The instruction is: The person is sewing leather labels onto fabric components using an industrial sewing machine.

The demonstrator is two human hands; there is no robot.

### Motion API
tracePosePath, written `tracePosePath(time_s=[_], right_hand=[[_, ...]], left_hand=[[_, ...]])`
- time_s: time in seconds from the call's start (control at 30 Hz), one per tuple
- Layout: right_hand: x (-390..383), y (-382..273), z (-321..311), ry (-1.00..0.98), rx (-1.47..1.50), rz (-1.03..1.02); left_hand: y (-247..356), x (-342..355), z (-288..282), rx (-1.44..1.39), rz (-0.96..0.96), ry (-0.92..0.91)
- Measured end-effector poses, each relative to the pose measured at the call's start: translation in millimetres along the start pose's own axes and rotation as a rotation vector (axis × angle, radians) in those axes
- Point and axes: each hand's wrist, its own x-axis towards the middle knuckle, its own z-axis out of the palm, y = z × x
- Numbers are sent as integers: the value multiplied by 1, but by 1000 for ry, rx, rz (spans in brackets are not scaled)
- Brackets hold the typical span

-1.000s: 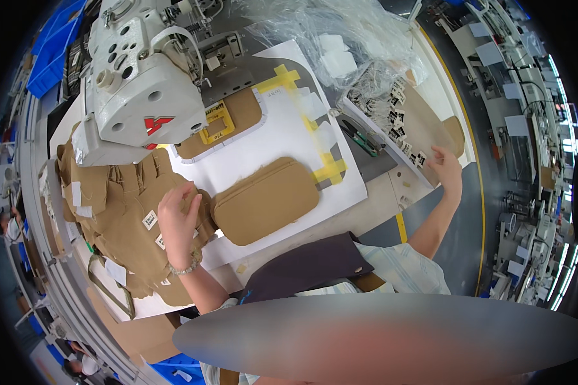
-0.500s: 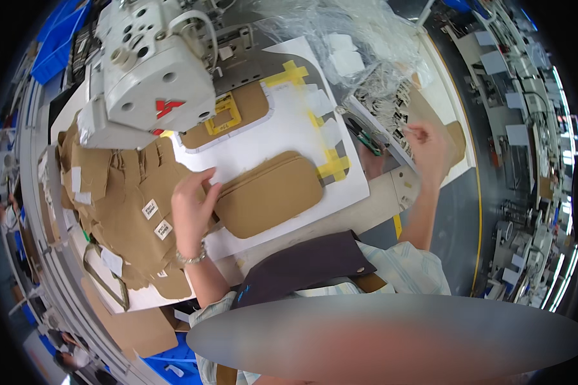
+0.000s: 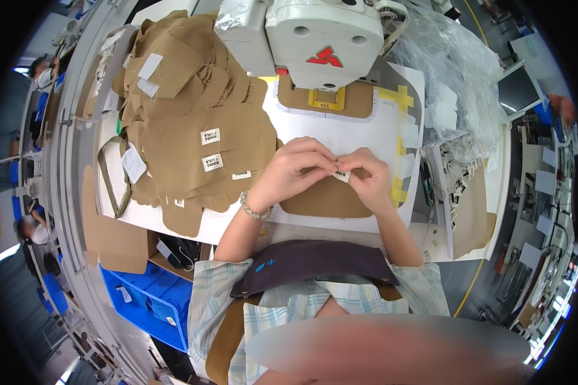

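Two hands meet at frame centre over the tabletop [image 3: 315, 224]: left hand [image 3: 295, 168] and right hand [image 3: 366, 176], fingertips of both pinched together on one small white label [image 3: 342, 174] w/ dark print, held between them just above a tan rounded fabric piece [image 3: 327, 200]. Fingers of both hands curl shut on the label; neither hand open. A beaded bracelet [image 3: 255, 208] sits on the left wrist. The tan piece lies flat on a white template sheet [image 3: 340, 131], at its lower edge, partly hidden under the hands. Above it, upper centre of frame, a white sewing machine head [image 3: 321, 35] w/ a red mark on its front hangs over a second tan piece [image 3: 295, 97] bearing a yellow rectangular frame [image 3: 327, 99]. Yellow tape strips [image 3: 398, 96] run down the sheet's right side. Left of the hands, upper left of frame, a big heap of tan cut fabric pieces [image 3: 192, 128], several w/ small white labels already on them; nearest ones lie just beside the left hand. A green-brown strap loop [image 3: 109, 179] lies at the heap's left edge. Crumpled clear plastic [image 3: 449, 77] at upper right. Blue bin [image 3: 148, 295] at lower left, below the tabletop edge. Lower centre: person's plaid shirt and a dark cloth [image 3: 315, 263] across the lap.
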Motion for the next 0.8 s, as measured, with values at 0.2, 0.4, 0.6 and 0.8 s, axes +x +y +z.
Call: tracePosePath(time_s=[0.2, 0.4, 0.6, 0.8], right_hand=[[30, -10, -6, -18, -397, -192], [75, 28, -12, -63, -339, -246], [113, 53, -21, -202, -793, -540], [119, 60, -18, -252, -965, -504]], left_hand=[[-19, 14, -7, 245, 102, 9], [-54, 36, -14, 371, 109, 65], [-74, 49, -22, 641, -2, -103], [-88, 44, -25, 930, 204, -166]])
